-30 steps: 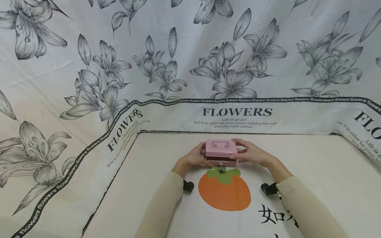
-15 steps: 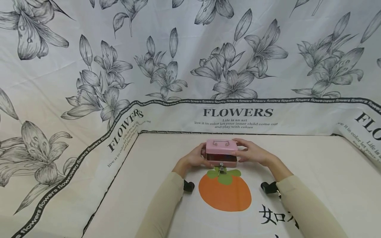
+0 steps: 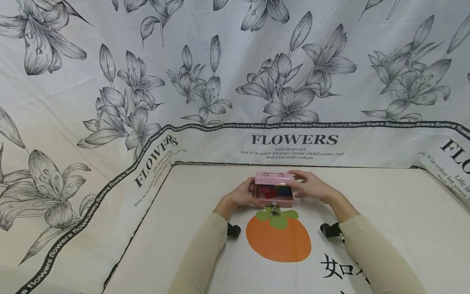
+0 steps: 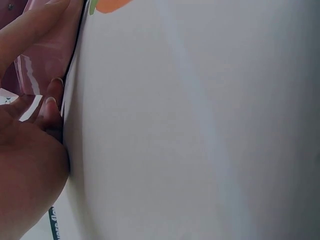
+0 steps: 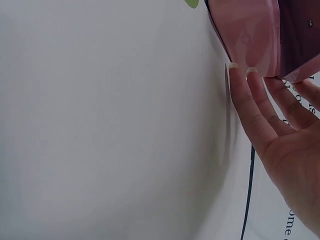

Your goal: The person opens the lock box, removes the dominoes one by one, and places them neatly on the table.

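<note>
Pink box [image 3: 284, 203] at table centre, far side, upright, just above the fruit print – lid [image 3: 274, 179] tilted up partway, gap facing the person. Only head view shows the contents: coloured pieces [image 3: 267, 191], red at left, darker blue to the right, outlines too blurred to sort. Metal latch [image 3: 274, 207] on the front, overlapping the print's green leaves; wire handle [image 3: 273, 174] lies on the lid top. Left hand [image 3: 243, 193] grips the box at its left end, thumb at the front lower corner, fingers round toward the back. Left wrist view adds the thumb across the glossy pink wall and fingertips low by the tabletop, which head view hides. Right hand [image 3: 313, 187] is at the right end by the raised lid; right wrist view shows nearly straight fingers with tips touching the box edge, plus a small metal dot on the darker pink surface, but leaves out the thumb – firm pinch or just contact, can't tell. Around it: white table [image 3: 147, 245], orange fruit print [image 3: 278, 241] below the box, black characters [image 3: 334, 267] to the right. Pale sleeves on both arms, black devices [image 3: 233, 230] at the wrists. Behind, a white curtain [image 3: 216, 143] with line-drawn lilies and FLOWERS lettering, mostly a head-view detail.
</note>
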`<move>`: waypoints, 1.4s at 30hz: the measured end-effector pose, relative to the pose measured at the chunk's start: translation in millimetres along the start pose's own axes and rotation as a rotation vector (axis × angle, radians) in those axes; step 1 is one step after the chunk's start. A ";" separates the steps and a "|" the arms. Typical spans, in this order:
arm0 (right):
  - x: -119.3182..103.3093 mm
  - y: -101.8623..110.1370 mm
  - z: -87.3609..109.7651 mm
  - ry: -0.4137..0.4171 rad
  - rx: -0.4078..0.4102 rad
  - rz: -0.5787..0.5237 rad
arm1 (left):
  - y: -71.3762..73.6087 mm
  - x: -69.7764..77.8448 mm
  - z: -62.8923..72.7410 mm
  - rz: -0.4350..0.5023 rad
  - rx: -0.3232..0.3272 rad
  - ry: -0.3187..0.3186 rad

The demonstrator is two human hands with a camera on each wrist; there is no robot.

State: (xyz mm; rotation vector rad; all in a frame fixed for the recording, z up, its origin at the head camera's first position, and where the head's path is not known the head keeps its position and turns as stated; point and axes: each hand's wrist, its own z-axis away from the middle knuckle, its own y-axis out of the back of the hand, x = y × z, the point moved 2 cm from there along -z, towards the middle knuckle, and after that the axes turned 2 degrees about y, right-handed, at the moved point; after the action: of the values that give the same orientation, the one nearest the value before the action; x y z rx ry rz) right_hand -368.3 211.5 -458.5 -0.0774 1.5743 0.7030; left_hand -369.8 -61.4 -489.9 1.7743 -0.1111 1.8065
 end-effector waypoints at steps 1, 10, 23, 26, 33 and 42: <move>-0.1 -0.1 -0.6 -0.001 0.004 -0.004 | 0.0 0.3 0.2 0.002 0.000 0.003; 0.6 0.7 -4.4 0.012 0.039 0.032 | 0.0 3.1 2.3 -0.017 0.018 0.029; 0.3 -0.1 -5.7 0.011 0.053 0.061 | -0.3 1.6 2.8 -0.031 0.027 0.033; 0.7 -1.0 -6.6 0.008 0.056 0.060 | -0.7 1.5 2.5 -0.033 0.025 0.024; -0.2 -2.3 -8.8 -0.007 0.078 0.055 | -1.8 2.6 3.5 -0.053 0.041 0.029; -2.1 -3.2 -12.6 -0.042 0.155 0.056 | -2.3 1.3 1.6 -0.075 0.052 0.062</move>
State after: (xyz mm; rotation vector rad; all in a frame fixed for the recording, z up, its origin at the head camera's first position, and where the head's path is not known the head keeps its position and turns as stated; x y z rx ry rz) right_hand -377.6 202.3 -458.3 0.0961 1.5900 0.6203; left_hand -367.2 -59.8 -489.3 1.7328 0.0271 1.8240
